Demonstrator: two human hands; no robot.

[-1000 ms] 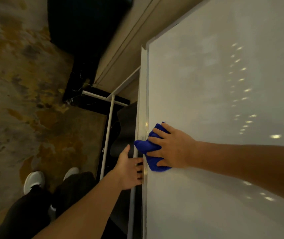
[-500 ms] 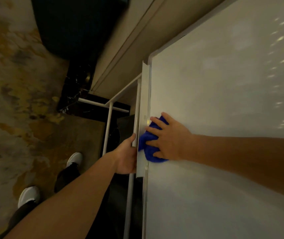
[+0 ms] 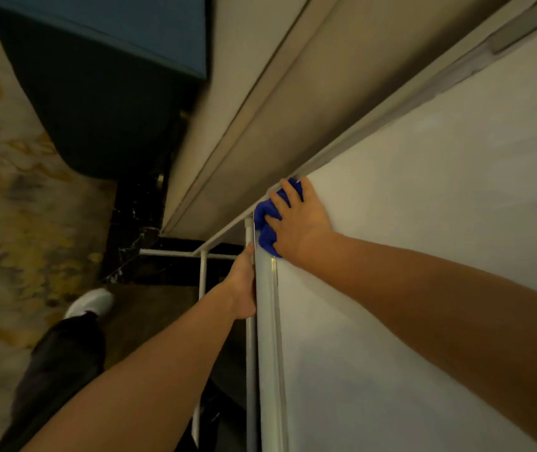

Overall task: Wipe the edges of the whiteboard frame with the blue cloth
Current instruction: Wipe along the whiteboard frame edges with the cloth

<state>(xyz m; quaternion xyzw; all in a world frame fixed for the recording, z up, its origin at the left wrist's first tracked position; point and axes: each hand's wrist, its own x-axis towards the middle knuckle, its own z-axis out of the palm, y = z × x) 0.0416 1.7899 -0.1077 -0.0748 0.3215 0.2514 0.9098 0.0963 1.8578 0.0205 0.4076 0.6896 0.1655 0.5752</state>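
The whiteboard (image 3: 423, 256) fills the right side of the head view, with its pale metal frame (image 3: 268, 337) running along its left edge. My right hand (image 3: 299, 223) presses the bunched blue cloth (image 3: 265, 223) onto the frame at the board's corner. Fingers cover most of the cloth. My left hand (image 3: 244, 285) grips the outer side of the frame just below the cloth; its fingers are hidden behind the frame.
The white tubular stand (image 3: 202, 275) of the board sits beside the frame. A beige wall (image 3: 260, 109) runs behind, and a dark blue block (image 3: 104, 93) stands at upper left. My leg and white shoe (image 3: 92, 303) are on the patterned floor (image 3: 9, 207).
My right hand slid the cloth along the frame edge up to the board's corner. My left hand followed along the frame's outer side, and the view tilted.
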